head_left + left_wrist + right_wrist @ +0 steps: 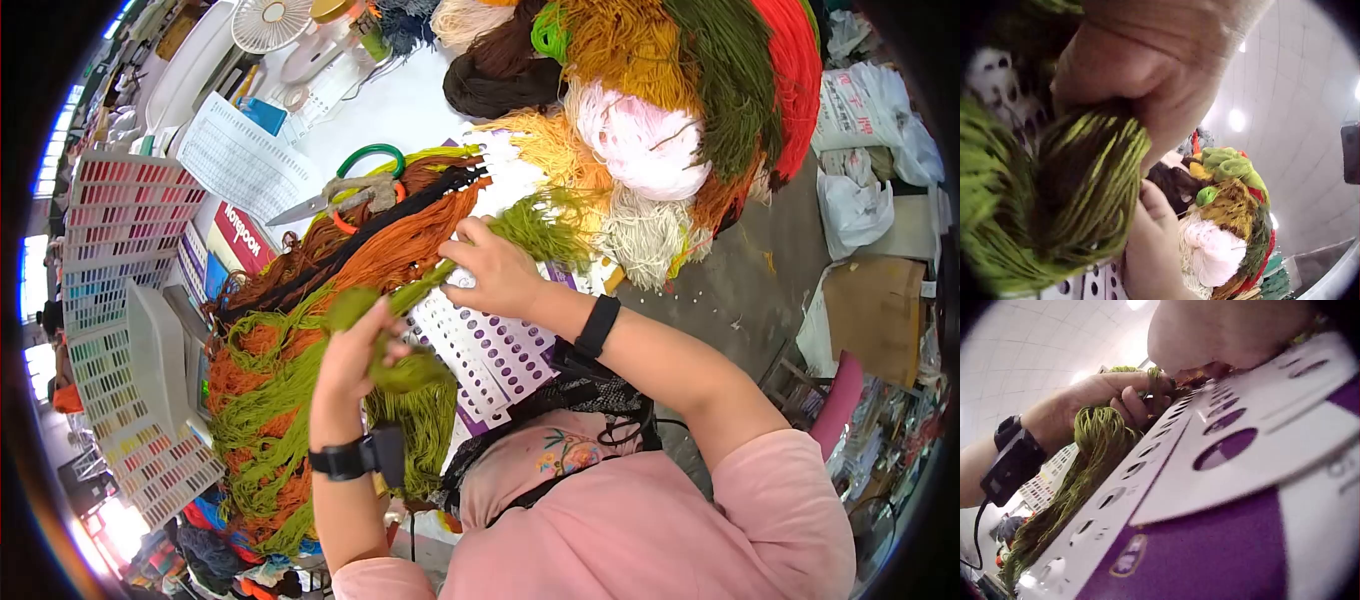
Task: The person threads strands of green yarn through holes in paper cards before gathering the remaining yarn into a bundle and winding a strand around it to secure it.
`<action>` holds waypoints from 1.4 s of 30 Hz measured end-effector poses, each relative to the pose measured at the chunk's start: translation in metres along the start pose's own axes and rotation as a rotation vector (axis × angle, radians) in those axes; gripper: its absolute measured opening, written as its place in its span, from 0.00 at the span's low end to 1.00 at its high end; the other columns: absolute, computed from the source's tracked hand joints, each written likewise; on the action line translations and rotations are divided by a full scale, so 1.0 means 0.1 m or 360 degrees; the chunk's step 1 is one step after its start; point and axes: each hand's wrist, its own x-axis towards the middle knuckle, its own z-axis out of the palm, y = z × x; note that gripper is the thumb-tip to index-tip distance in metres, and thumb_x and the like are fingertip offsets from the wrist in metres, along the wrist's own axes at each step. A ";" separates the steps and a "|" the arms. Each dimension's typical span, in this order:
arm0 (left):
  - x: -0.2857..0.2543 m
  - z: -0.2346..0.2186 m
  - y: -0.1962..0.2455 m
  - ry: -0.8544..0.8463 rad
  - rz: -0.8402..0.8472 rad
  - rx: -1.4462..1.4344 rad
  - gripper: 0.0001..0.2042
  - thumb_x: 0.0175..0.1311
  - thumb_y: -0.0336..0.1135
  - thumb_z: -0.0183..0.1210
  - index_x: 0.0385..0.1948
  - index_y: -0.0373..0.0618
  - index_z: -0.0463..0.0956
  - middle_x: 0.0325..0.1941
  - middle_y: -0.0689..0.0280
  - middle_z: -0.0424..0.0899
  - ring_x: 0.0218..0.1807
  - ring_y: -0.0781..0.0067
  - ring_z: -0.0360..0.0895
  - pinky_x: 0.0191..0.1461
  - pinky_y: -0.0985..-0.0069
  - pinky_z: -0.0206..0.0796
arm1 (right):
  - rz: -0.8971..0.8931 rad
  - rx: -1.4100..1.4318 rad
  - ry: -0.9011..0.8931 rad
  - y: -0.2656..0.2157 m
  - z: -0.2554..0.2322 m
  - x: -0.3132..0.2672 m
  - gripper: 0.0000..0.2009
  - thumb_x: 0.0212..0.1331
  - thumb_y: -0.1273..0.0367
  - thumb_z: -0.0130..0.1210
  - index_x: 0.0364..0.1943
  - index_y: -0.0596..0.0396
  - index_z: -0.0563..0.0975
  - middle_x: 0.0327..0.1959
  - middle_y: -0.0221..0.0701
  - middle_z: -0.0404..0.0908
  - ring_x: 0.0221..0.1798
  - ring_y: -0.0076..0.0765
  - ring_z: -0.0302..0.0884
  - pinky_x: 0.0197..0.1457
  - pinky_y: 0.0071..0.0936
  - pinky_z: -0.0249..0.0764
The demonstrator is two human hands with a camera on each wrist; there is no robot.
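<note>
A hank of olive-green yarn (412, 372) is stretched between both hands over the worktop. My left hand (352, 352) grips its looped part; in the left wrist view thick green loops (1088, 181) bulge out beneath that hand (1147, 69). My right hand (492, 268) pinches the same yarn farther along, and a loose frayed tuft (548, 228) spreads beyond its fingers. Under the hands lie white-and-purple cards (480, 350) with rows of holes. The right wrist view shows the left hand's curled fingers (1132, 403) around the yarn, with a loop hanging below.
Scissors (370, 158) with green and orange handles lie across brown, black and rust yarn hanks (420, 235). More green yarn (265, 400) spreads at the left, beside a colour chart (130, 230). Multicoloured yarn (640, 130) is heaped at the back right. A fan (270, 22) stands at the back.
</note>
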 end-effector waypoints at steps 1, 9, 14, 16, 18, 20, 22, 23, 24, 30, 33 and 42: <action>-0.05 -0.20 -0.03 0.0006 -0.0019 -0.0167 0.09 0.56 0.38 0.51 0.33 0.45 0.65 0.21 0.69 0.70 0.14 0.82 0.64 0.14 0.88 0.53 | 0.0048 -0.0025 -0.0048 -0.01 -0.02 0.01 0.17 0.37 0.62 0.54 0.34 0.52 0.72 0.37 0.37 0.64 0.36 0.43 0.69 0.36 0.36 0.67; -0.80 -1.51 0.14 0.0172 0.0341 -0.0697 0.10 0.61 0.40 0.45 0.21 0.49 0.62 0.11 0.80 0.54 0.08 0.93 0.49 0.08 0.92 0.38 | -0.0152 -0.0315 0.0211 -0.02 0.05 0.03 0.15 0.32 0.63 0.56 0.30 0.50 0.73 0.30 0.33 0.64 0.36 0.38 0.61 0.41 0.33 0.59; -1.16 -2.06 0.29 0.0212 0.0594 -0.1141 0.11 0.63 0.38 0.41 0.20 0.48 0.59 0.12 0.78 0.54 0.10 0.92 0.53 0.11 0.93 0.44 | -0.0134 -0.0334 0.0254 -0.05 0.10 0.04 0.15 0.32 0.63 0.57 0.30 0.49 0.73 0.30 0.32 0.63 0.37 0.38 0.61 0.40 0.33 0.58; -1.39 -2.42 0.25 0.0325 0.0714 -0.1230 0.08 0.62 0.37 0.42 0.25 0.46 0.61 0.14 0.78 0.58 0.10 0.93 0.53 0.11 0.93 0.45 | -0.0159 -0.0348 0.0292 -0.05 0.11 0.04 0.14 0.33 0.63 0.57 0.29 0.50 0.73 0.29 0.32 0.63 0.36 0.38 0.61 0.39 0.34 0.58; -1.79 -2.97 0.11 0.0496 0.0851 -0.1236 0.05 0.60 0.35 0.44 0.29 0.45 0.63 0.16 0.78 0.62 0.10 0.93 0.53 0.11 0.93 0.45 | -0.0163 -0.0343 0.0277 -0.04 0.11 0.03 0.14 0.33 0.63 0.57 0.29 0.50 0.73 0.29 0.32 0.64 0.36 0.38 0.62 0.39 0.34 0.59; -2.36 -3.60 -0.13 0.0691 0.1001 -0.1168 0.06 0.59 0.34 0.45 0.34 0.43 0.64 0.18 0.77 0.66 0.10 0.93 0.53 0.11 0.93 0.46 | -0.0186 -0.0341 0.0287 -0.06 0.10 0.03 0.14 0.34 0.63 0.57 0.29 0.51 0.73 0.29 0.32 0.64 0.36 0.38 0.62 0.39 0.33 0.59; -2.82 -3.91 -0.41 0.0853 0.1111 -0.1058 0.10 0.57 0.32 0.47 0.39 0.42 0.66 0.19 0.77 0.70 0.10 0.94 0.52 0.12 0.93 0.46 | -0.0202 -0.0356 0.0286 -0.05 0.11 0.04 0.15 0.34 0.63 0.56 0.29 0.52 0.73 0.29 0.33 0.64 0.36 0.38 0.62 0.39 0.33 0.60; -2.89 -3.78 -0.54 0.0916 0.1154 -0.0987 0.12 0.57 0.32 0.47 0.42 0.41 0.67 0.20 0.77 0.72 0.10 0.94 0.52 0.12 0.93 0.46 | -0.0218 -0.0364 0.0275 -0.04 0.12 0.04 0.15 0.34 0.63 0.56 0.29 0.52 0.73 0.30 0.33 0.64 0.36 0.39 0.62 0.38 0.33 0.60; -2.79 -3.22 -0.59 0.1077 0.1177 -0.0898 0.10 0.56 0.32 0.49 0.39 0.41 0.68 0.19 0.77 0.71 0.10 0.94 0.52 0.12 0.93 0.45 | -0.0215 -0.0374 0.0259 -0.06 0.11 0.03 0.15 0.34 0.63 0.56 0.30 0.52 0.73 0.30 0.33 0.65 0.36 0.39 0.62 0.38 0.33 0.60; -1.98 -0.78 -0.88 0.0634 0.0588 -0.0763 0.13 0.58 0.37 0.49 0.39 0.38 0.70 0.32 0.65 0.74 0.32 0.77 0.69 0.34 0.82 0.61 | -0.0438 -0.0285 0.0250 -0.33 0.00 -0.11 0.12 0.36 0.67 0.56 0.29 0.53 0.73 0.35 0.34 0.68 0.42 0.41 0.65 0.43 0.34 0.61; -1.68 -0.39 -1.01 0.0181 0.0785 -0.0784 0.18 0.62 0.42 0.41 0.44 0.36 0.66 0.46 0.59 0.71 0.47 0.70 0.68 0.47 0.73 0.60 | -0.0291 0.0353 -0.0229 -0.89 -0.01 -0.39 0.08 0.40 0.71 0.54 0.28 0.55 0.74 0.30 0.34 0.71 0.38 0.37 0.69 0.40 0.30 0.65; -1.82 -0.13 -1.00 -0.0430 0.0856 -0.1423 0.22 0.63 0.40 0.37 0.52 0.31 0.57 0.49 0.57 0.68 0.49 0.72 0.66 0.52 0.74 0.58 | 0.0768 0.1795 -0.1007 -1.75 0.15 -0.79 0.04 0.46 0.76 0.51 0.24 0.63 0.75 0.15 0.29 0.72 0.17 0.17 0.66 0.19 0.13 0.61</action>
